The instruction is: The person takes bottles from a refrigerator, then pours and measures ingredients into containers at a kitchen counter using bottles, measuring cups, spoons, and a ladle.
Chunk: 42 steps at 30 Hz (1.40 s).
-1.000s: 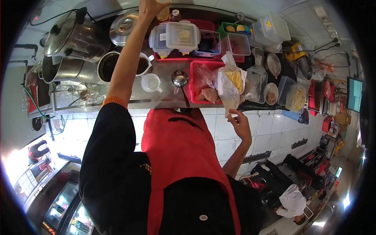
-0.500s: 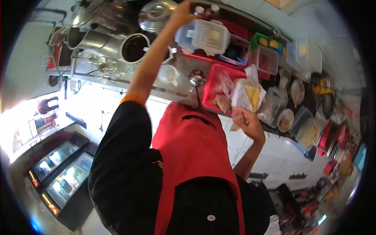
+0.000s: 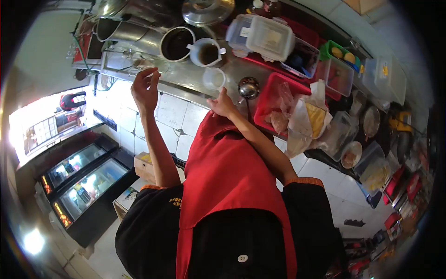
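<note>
My left hand (image 3: 146, 91) is raised at the counter's front edge, fingers bent and apart, with nothing visible in it. Just beyond its fingertips, clear glasses (image 3: 139, 62) stand on the steel counter (image 3: 179, 81). My right hand (image 3: 222, 104) is at the near side of a small translucent cup (image 3: 213, 79). One fingertip meets the cup's handle, with the thumb spread to the left; no firm grip shows. Behind the cup is a larger white jug (image 3: 205, 52) of dark liquid. A metal ladle (image 3: 248, 88) lies to the right of the cup.
A dark-filled pot (image 3: 177, 44) and a steel lid (image 3: 207, 11) are at the back. Lidded boxes (image 3: 269, 38) stand behind a red tray (image 3: 265, 103) of bagged food. Yellow food in white paper (image 3: 316, 118) sits right of it. Display fridges (image 3: 91, 190) are at the lower left.
My left hand has come down from the bottles at the back to the glasses. My right hand has left the paper-wrapped food and moved left to the small cup. The view has turned.
</note>
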Motion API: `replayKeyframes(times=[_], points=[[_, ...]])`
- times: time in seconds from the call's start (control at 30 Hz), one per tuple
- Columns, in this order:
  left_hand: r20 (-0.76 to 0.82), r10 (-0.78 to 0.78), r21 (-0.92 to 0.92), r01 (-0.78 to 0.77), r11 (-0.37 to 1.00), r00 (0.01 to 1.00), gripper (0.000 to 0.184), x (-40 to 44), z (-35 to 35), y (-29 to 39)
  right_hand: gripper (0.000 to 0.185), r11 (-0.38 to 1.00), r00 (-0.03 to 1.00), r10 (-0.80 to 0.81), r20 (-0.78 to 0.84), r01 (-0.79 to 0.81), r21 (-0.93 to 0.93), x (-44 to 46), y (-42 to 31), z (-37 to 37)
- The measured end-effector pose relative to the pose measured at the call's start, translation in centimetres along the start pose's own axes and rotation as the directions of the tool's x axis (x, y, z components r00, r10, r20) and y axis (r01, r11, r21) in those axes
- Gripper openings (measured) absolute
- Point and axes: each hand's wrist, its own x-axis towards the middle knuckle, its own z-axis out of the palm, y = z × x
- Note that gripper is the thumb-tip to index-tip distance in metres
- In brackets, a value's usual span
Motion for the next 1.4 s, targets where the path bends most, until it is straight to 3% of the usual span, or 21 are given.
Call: replayKeyframes(times=[0.1,0.17,0.2,0.27,0.4,0.47,0.53,0.6,0.67,0.73,0.8,0.83,0.9,0.93,1.0,1.03,1.07,1.13,1.17,1.27,1.4], points=[[-0.012,-0.011,0.097,0.012,0.995,1.0,0.019,0.8,-3.5,-1.3,0.064,0.999,0.98,0.013,-0.198,-0.019,-0.03,2.6,2.6,0.8],[-0.033,0.024,0.169,-0.018,0.985,0.999,0.018,1.8,-4.5,-0.4,0.034,0.822,0.803,-0.489,-0.341,0.293,-0.489,5.0,6.9,1.3],[-0.04,0.065,0.24,-0.054,0.969,0.997,0.017,2.4,-4.5,0.2,0.034,0.826,0.801,-0.481,-0.356,0.277,-0.492,4.6,6.8,1.4],[-0.034,0.165,0.132,-0.159,0.978,0.986,0.014,3.1,-3.1,1.7,0.027,0.862,0.805,-0.501,-0.318,0.433,-0.263,2.0,5.3,1.3],[0.404,0.116,-0.104,-0.08,0.991,0.907,0.01,2.6,0.1,5.0,0.019,0.882,0.851,-0.448,-0.274,0.371,-0.29,-6.0,0.9,0.1],[0.731,0.047,-0.128,0.07,0.989,0.68,0.015,2.0,1.3,4.7,0.013,0.906,0.867,-0.413,-0.28,0.358,-0.227,-10.0,2.0,0.2],[0.907,-0.095,0.082,0.048,0.995,0.41,0.024,1.9,3.3,1.6,0.01,0.897,0.865,-0.41,-0.29,0.324,-0.302,-13.7,4.9,0.1],[0.899,0.168,-0.002,-0.379,0.925,0.406,0.034,-0.4,7.2,-6.9,0.009,0.985,0.918,-0.163,-0.361,0.13,-0.115,-18.9,3.7,0.7],[0.998,-0.008,0.03,-0.399,0.917,0.056,0.041,-3.8,13.8,-12.3,0.009,0.984,0.874,-0.119,-0.471,0.041,-0.174,-23.0,1.5,1.8],[0.897,0.441,-0.441,-0.009,0.897,-0.027,0.052,-10.0,18.9,-17.0,0.01,0.97,0.815,-0.112,-0.568,-0.034,-0.24,-25.4,0.9,2.5],[0.992,-0.039,0.07,0.266,0.961,-0.12,0.075,-14.3,19.5,-13.5,0.011,0.975,0.691,-0.141,-0.709,-0.026,-0.22,-27.9,1.0,3.4],[0.992,-0.024,0.056,0.267,0.962,-0.122,0.075,-16.3,20.0,-12.8,0.012,0.964,0.663,-0.219,-0.716,0.031,-0.266,-28.9,1.8,3.2],[0.93,0.211,-0.196,-0.081,0.977,0.3,0.083,-19.4,20.8,-11.6,0.017,0.964,0.609,-0.245,-0.755,0.07,-0.256,-30.1,2.1,3.6],[0.927,0.217,-0.202,-0.081,0.976,0.306,0.083,-19.4,21.5,-10.6,0.022,0.963,0.557,-0.266,-0.787,0.12,-0.241,-30.4,2.4,3.5],[0.977,-0.109,0.076,0.184,0.98,0.181,0.087,-18.9,23.0,-8.9,0.024,0.969,0.535,-0.248,-0.808,0.135,-0.208,-30.5,4.1,3.5],[0.912,0.037,-0.057,0.036,0.998,0.408,0.074,-20.3,24.3,-10.1,0.027,0.974,0.512,-0.223,-0.829,0.149,-0.17,-30.5,4.5,3.5],[0.911,0.037,-0.056,0.034,0.998,0.412,0.074,-21.3,25.7,-11.4,0.027,0.973,0.513,-0.227,-0.828,0.153,-0.171,-30.4,4.9,3.6],[0.817,0.079,-0.026,-0.1,0.995,0.571,0.06,-21.9,27.4,-12.5,0.016,0.982,0.497,-0.168,-0.851,0.156,-0.102,-29.8,4.9,3.4],[0.782,0.118,-0.073,-0.097,0.993,0.613,0.039,-22.0,27.5,-12.6,0.008,0.984,0.505,-0.178,-0.844,0.092,-0.152,-29.6,5.4,3.0],[0.768,0.093,-0.053,-0.083,0.995,0.634,0.023,-20.3,24.5,-9.2,0.007,0.963,0.441,-0.269,-0.856,0.15,-0.225,-28.4,5.7,2.1],[0.69,0.238,-0.229,-0.105,0.968,0.684,0.025,-19.0,23.2,-9.3,0.012,0.9,0.356,-0.396,-0.846,0.331,-0.282,-26.5,5.7,0.7]])
